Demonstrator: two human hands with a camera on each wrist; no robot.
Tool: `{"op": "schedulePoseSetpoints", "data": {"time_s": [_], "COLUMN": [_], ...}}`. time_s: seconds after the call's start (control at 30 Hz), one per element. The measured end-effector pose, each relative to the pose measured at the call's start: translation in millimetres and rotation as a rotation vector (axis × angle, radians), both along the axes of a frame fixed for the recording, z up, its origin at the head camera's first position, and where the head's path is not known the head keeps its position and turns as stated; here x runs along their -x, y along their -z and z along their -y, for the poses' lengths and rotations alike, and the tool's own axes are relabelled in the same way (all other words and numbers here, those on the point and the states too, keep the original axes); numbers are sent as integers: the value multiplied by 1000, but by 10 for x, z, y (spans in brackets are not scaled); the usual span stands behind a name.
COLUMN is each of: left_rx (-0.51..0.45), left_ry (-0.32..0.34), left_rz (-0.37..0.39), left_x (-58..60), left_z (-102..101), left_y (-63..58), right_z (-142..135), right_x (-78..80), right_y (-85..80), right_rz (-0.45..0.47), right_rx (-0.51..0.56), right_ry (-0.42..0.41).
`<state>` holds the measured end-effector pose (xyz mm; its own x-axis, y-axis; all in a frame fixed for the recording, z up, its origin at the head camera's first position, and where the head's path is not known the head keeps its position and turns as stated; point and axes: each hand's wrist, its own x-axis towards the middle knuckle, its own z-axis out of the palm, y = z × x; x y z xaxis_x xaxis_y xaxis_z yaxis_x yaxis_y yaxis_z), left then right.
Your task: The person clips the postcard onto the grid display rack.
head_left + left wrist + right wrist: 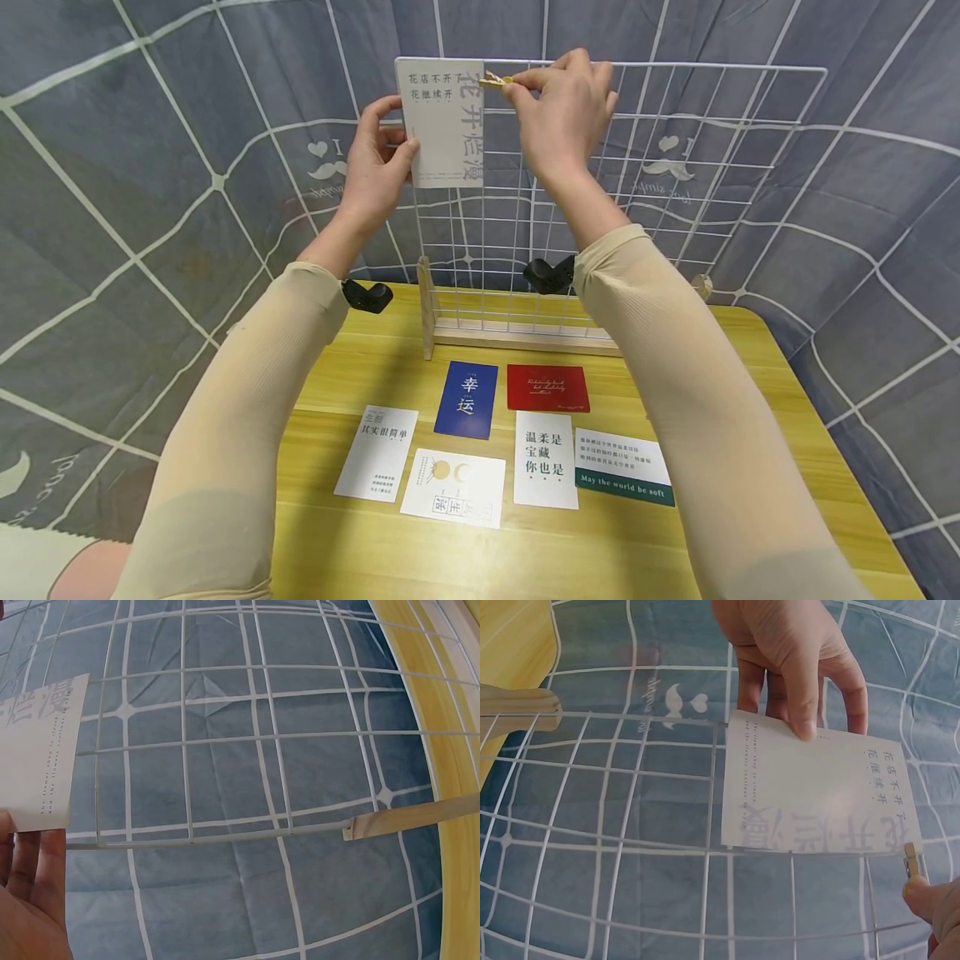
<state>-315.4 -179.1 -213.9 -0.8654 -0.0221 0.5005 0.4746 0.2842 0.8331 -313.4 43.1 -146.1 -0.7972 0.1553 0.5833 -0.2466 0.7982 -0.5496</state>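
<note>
One white card [442, 133] stands against the upper left corner of the wire grid [675, 65], pinched along its left edge by the left hand [378, 162], thumb in front, fingers partly hidden behind. At its upper right edge the right hand [562, 112] squeezes a small yellowish clip [495, 81] between thumb and forefinger; whether the clip bites the card cannot be told. The left wrist view cuts off part of the card; the right sleeve [690, 375] hides some of the wooden base [517, 336].
</note>
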Motion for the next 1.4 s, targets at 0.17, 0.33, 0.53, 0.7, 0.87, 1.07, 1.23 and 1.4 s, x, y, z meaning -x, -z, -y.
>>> {"op": "schedulePoseSetpoints", "data": {"time_s": [0.17,0.33,0.53,0.7,0.87,1.07,1.23,1.4], "left_rx": [-6,-3,-8,-16,-9,-2,0,-17], "left_ry": [-12,-13,-18,-13,-18,-45,-82,-114], "left_rz": [-1,-4,-16,-17,-12,-13,-4,7], "left_x": [-11,-18,-28,-37,-45,-43,-48,-45], "left_z": [-2,-13,-29,-32,-41,-71,-114,-153], "left_y": [2,-4,-12,-14,-17,-45,-63,-76], "right_z": [29,42,53,61,66,76,83,87], "right_x": [8,6,6,1,-9,-13,-18,-24], "right_y": [-23,-31,-43,-49,-56,-80,-116,-136], "right_rz": [14,22,21,25,27,47,77,88], "right_rx": [13,23,22,19,16,9,26,35], "right_ry": [0,4,4,1,-1,3,7,8]}}
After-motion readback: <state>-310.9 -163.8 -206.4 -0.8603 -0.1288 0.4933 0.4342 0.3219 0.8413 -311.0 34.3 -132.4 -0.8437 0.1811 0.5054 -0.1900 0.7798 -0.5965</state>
